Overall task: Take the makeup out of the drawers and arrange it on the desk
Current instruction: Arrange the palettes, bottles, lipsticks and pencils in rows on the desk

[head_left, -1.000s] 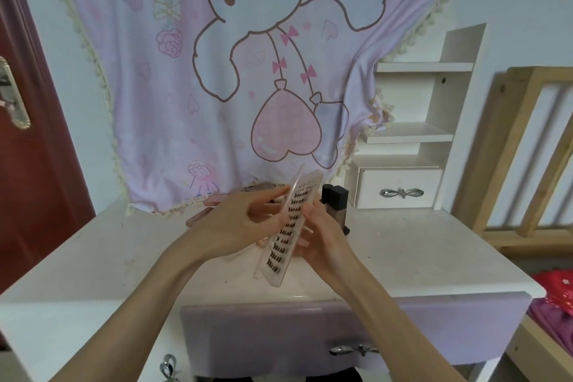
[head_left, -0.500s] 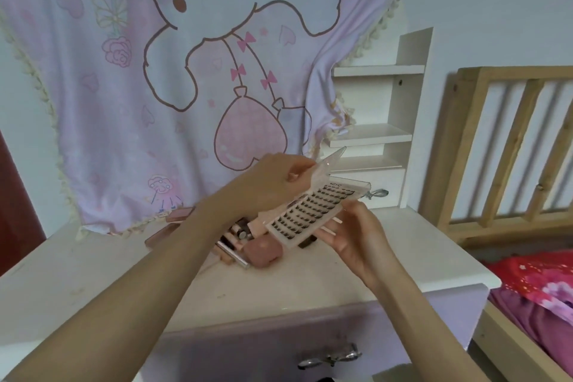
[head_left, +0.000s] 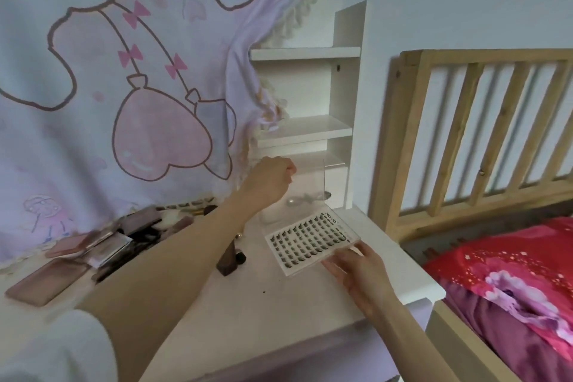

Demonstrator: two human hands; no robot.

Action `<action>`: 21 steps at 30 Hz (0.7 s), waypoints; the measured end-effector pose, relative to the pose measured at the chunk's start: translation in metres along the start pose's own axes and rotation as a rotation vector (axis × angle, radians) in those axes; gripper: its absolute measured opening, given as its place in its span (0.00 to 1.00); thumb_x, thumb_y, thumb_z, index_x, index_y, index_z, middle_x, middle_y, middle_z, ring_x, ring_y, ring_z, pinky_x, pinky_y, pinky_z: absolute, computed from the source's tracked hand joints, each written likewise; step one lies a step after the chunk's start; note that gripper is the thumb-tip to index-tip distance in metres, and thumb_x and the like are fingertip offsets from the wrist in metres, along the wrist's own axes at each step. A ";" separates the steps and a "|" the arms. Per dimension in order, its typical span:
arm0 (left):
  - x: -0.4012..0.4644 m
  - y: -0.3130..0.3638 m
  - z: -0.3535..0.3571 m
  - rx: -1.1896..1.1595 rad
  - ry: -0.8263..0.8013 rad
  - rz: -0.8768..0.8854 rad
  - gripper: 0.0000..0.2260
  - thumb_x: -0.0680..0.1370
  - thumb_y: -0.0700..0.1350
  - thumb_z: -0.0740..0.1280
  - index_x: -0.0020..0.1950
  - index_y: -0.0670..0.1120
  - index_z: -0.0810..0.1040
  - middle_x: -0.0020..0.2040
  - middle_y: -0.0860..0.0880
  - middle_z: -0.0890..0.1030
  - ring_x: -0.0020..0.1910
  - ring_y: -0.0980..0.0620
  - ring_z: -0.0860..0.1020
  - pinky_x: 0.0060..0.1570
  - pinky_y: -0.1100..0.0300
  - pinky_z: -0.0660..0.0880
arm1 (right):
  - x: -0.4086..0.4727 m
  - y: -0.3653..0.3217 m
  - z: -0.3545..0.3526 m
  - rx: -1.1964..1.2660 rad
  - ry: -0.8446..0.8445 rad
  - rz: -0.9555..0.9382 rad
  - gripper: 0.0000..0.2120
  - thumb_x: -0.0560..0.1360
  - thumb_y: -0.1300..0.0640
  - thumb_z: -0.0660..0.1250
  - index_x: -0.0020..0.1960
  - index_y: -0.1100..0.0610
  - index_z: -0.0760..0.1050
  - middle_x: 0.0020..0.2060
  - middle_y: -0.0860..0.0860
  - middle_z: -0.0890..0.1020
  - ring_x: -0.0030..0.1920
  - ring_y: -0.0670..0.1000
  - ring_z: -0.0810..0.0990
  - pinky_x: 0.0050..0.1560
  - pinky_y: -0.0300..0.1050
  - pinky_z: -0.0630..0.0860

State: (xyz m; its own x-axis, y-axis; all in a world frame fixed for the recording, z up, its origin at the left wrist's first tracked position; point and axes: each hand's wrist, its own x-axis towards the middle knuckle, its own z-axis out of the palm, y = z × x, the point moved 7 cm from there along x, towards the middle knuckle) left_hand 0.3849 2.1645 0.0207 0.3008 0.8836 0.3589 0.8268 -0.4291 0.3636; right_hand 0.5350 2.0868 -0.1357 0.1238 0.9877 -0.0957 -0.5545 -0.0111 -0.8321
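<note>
Fingers of the left hand (head_left: 269, 182) curl round the top edge of the clear lid (head_left: 305, 186), propping it upright at 12 o'clock of the tray. Right hand (head_left: 353, 263) fingers lie fairly straight, tips pressing the lash tray (head_left: 310, 240) at its 5 o'clock corner.

Left to right across the desk (head_left: 254, 295):
- pink cloth (head_left: 124, 71) hanging behind, 10 o'clock of the tray.
- heap of compacts (head_left: 102, 242) and palettes at 9 o'clock, well apart from the tray; blurred, count unclear.
- brown tube (head_left: 229, 257) just beside the tray, at its 9 o'clock.
- lash tray flat on the desk near the right edge, lid hinged open.
- white shelf (head_left: 307, 130) at 12 o'clock, its small drawer behind the lid.
- bed rail (head_left: 483, 133) at 2 o'clock, red bedding (head_left: 511, 273) at 4 o'clock.

Change: half a second ago the tray was held in the air between both hands, tilted; now it rests on the desk with the lid swung up.

Reading: this item looks placed, or nearly. Lid probably wants closing. Whether more remains in the drawers cannot be told.
</note>
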 end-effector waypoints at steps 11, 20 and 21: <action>0.056 -0.007 0.075 -0.009 0.020 -0.062 0.12 0.76 0.35 0.62 0.58 0.40 0.77 0.54 0.42 0.78 0.53 0.45 0.76 0.50 0.60 0.68 | 0.037 -0.018 -0.040 -1.130 0.253 -0.246 0.33 0.73 0.55 0.70 0.71 0.63 0.61 0.67 0.58 0.67 0.67 0.56 0.66 0.68 0.44 0.60; 0.065 -0.003 0.089 -0.002 0.150 -0.001 0.10 0.79 0.37 0.59 0.55 0.37 0.79 0.53 0.40 0.76 0.52 0.43 0.74 0.52 0.53 0.70 | 0.041 0.006 -0.026 -1.654 0.129 -0.291 0.56 0.66 0.26 0.58 0.76 0.62 0.41 0.76 0.56 0.46 0.76 0.54 0.43 0.73 0.46 0.40; 0.065 -0.003 0.089 0.012 0.176 0.006 0.10 0.79 0.38 0.60 0.54 0.38 0.79 0.53 0.41 0.77 0.53 0.43 0.73 0.53 0.53 0.70 | 0.042 0.005 -0.026 -1.670 0.136 -0.295 0.56 0.66 0.25 0.57 0.76 0.62 0.40 0.76 0.56 0.45 0.76 0.54 0.42 0.73 0.46 0.39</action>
State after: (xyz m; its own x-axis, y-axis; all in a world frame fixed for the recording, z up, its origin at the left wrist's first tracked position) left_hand 0.4445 2.2400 -0.0334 0.2192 0.8342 0.5061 0.8314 -0.4312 0.3506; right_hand 0.5587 2.1243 -0.1578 0.1701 0.9675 0.1871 0.8923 -0.0707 -0.4458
